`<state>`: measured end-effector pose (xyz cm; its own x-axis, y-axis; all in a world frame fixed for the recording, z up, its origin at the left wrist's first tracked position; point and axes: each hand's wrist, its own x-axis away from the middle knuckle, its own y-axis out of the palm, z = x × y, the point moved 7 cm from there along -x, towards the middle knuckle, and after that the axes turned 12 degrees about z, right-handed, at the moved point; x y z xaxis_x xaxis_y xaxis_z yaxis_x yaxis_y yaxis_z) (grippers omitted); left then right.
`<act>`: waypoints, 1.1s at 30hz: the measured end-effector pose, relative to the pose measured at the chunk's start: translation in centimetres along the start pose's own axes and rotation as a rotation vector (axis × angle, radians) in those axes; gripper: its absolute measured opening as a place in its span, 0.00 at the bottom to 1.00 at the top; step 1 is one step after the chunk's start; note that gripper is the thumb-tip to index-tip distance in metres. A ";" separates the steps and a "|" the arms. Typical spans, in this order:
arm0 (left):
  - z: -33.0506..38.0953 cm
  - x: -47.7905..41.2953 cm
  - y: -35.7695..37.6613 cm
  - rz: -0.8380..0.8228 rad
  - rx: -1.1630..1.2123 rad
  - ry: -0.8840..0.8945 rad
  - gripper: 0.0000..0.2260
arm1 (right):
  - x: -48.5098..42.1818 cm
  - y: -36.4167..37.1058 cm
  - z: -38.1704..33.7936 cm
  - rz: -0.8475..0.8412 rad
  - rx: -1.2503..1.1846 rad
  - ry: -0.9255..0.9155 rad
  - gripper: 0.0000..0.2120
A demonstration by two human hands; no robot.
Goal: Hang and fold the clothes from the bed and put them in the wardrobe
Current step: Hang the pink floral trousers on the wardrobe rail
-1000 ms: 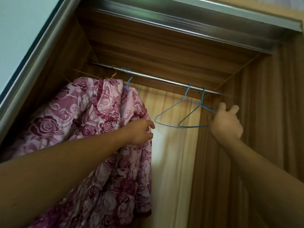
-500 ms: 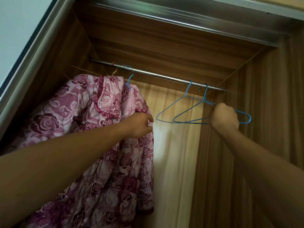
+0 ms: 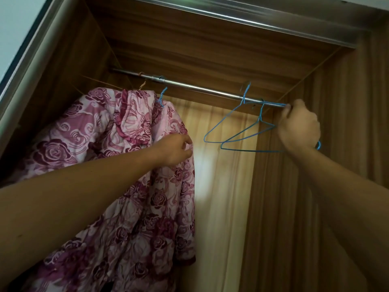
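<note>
Head view: the right hand (image 3: 299, 127) has its fingers curled tight round the right shoulder of a blue wire hanger (image 3: 252, 151), whose hook sits on the rail (image 3: 200, 87) just left of the knuckles. The left hand (image 3: 175, 149) appears to pinch the shoulder edge of the floral garment (image 3: 117, 165), which hangs from the rail. It is best to lift the hook straight up, clear of the second hanger (image 3: 224, 121) further left, so the wires don't tangle.

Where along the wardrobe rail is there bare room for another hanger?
Bare rail runs between the floral garment and the two empty blue hangers. It is crowded at the right end, where the right grip holds a hanger.
</note>
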<state>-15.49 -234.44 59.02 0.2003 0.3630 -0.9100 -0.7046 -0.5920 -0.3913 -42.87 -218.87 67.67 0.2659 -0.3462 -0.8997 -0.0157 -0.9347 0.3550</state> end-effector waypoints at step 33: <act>-9.9 17.2 6.9 -0.448 0.176 -0.356 0.16 | 51.7 2.1 9.6 -1.574 -0.209 0.287 0.28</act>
<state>-10.18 -239.47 39.33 0.2851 0.7866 -0.5477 -0.7125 -0.2083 -0.6701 -38.38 -239.45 19.48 0.0533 0.9460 -0.3199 0.5517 -0.2949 -0.7802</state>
